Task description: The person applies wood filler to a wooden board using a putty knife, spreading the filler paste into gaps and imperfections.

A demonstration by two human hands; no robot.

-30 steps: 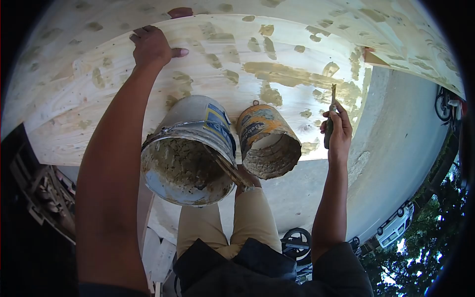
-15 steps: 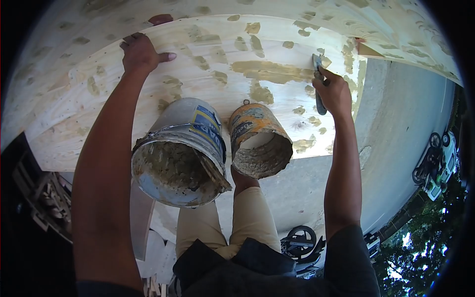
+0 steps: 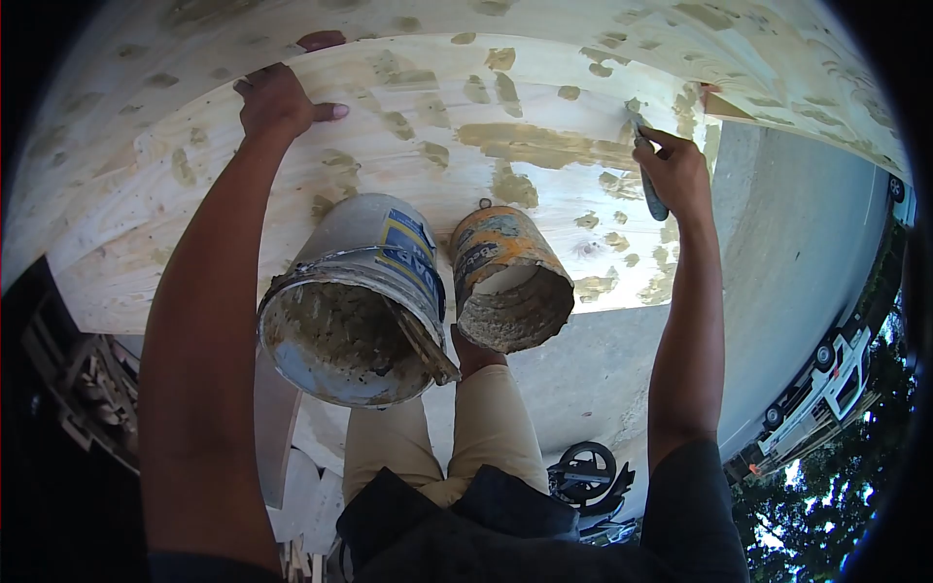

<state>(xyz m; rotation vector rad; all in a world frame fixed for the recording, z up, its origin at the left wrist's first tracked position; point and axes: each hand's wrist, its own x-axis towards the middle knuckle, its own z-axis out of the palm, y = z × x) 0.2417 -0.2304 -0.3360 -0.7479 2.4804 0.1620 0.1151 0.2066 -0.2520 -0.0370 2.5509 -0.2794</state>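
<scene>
My right hand (image 3: 677,177) is wrapped round the handle of a putty knife (image 3: 654,197). Its blade tip meets a patch of tan filler near the right end of a pale plywood board (image 3: 408,175). At the board's upper left, my left hand (image 3: 278,105) lies on the wood with its thumb stretched out; its fingertips are partly hidden near the seam. Filler smears dot the board. Between my arms stand a large bucket (image 3: 364,228) and a smaller orange tub (image 3: 501,233), both with greyish-tan paste inside. A wooden stick (image 3: 420,338) leans in the large bucket.
Another filler-spotted plywood panel (image 3: 437,15) runs across the top. Scrap wood (image 3: 102,379) is piled at the lower left. Behind my right side are a parked motorcycle (image 3: 588,476), a paved road (image 3: 792,223) and a white truck (image 3: 821,389).
My right hand and the putty knife have shifted a little to the right. The left hand stays where it was. On the road, a white truck now shows where a motorcycle was passing.
</scene>
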